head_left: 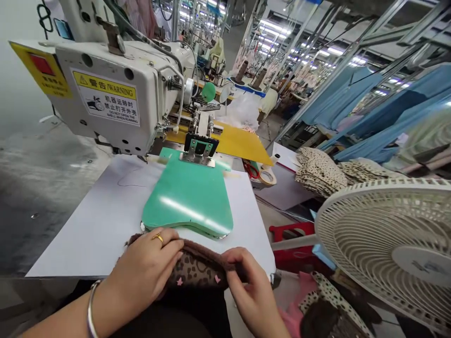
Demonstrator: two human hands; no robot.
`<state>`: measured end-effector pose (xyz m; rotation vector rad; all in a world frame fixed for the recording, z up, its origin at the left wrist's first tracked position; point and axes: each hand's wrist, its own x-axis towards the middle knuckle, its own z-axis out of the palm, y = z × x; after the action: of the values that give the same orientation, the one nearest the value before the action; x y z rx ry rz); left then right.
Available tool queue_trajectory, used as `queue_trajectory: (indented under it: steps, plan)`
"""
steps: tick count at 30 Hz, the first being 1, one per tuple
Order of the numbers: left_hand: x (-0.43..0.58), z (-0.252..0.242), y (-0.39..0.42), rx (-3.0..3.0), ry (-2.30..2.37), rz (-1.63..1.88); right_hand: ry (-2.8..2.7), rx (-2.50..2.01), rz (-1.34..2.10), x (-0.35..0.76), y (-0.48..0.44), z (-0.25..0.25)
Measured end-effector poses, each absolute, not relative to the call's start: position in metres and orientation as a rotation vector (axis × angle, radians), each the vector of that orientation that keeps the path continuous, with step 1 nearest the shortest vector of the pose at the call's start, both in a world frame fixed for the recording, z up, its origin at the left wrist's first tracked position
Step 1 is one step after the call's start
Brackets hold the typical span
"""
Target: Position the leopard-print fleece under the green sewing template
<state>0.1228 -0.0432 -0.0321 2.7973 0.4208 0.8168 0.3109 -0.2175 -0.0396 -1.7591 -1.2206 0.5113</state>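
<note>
While your left hand grips and right hand pinches the cloth at bottom centre, it could slip askew if either loosens.

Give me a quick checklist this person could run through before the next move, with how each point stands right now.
1. Cloth in hand: ok. The left hand and right hand both hold it.
2. Fingers clear of the clamp: ok. Both hands are at the near edge of the white board.
3. Green plate in the clamp's reach: ok. Its far end is under the clamp.
4. Board free of loose thread: not ok. A thread lies left of the plate.
5. Scissors off the board: ok. They lie to its right.
6. Machine switched off: cannot tell.
</note>
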Motion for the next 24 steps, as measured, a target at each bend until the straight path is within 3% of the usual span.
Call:
queue_trajectory:
  steps: [7, 15, 24]
  plan:
    - [0.128, -0.022, -0.035, 2.944, 0.441, 0.516, -1.509, -1.721, 0.145, 0.303, -0.218, -0.033]
    - [0.092, -0.022, -0.048, 2.822, 0.116, 1.040, -1.426, -1.656, 0.018, 0.279, -0.229, -0.037]
    - [0.073, -0.021, -0.062, 2.812, 0.156, 1.085, -1.617, -1.641, -0.352, 0.269, -0.232, -0.044]
